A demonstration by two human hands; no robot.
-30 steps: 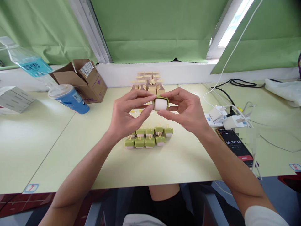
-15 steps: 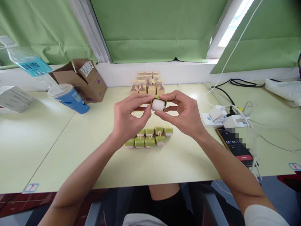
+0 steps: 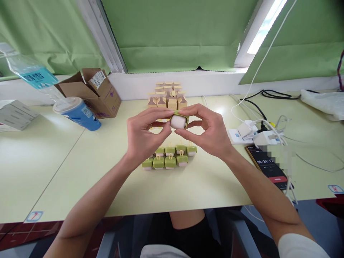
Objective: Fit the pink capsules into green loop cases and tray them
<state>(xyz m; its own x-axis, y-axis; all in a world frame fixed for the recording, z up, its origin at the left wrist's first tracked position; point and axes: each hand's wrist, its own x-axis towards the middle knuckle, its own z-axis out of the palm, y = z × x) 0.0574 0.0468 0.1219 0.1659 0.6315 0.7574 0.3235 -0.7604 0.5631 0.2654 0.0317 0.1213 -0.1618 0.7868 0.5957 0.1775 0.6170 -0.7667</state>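
Above the table, my left hand (image 3: 147, 130) and my right hand (image 3: 205, 129) hold one small green-and-white case (image 3: 177, 122) between them. Its white rounded face is turned toward me, with the green part around the top and right side. The left fingertips and thumb press on its left side; the right fingers grip its top and right edge, the right thumb lying near the lower corner. Below the hands, several similar green-and-white cases (image 3: 170, 162) with pale yellow loops stand in two rows. My left hand partly covers the back row.
Several small open tan boxes (image 3: 172, 104) stand behind my hands by the wall. To the left are a cardboard box (image 3: 107, 96), a blue cup (image 3: 83, 113) and a plastic bottle (image 3: 34, 75). A power strip (image 3: 236, 137), cables and a phone (image 3: 264, 165) lie right.
The held case has tilted slightly, and its white face shows a little more to the left. Both hands keep their grip. The whole view has shifted slightly.
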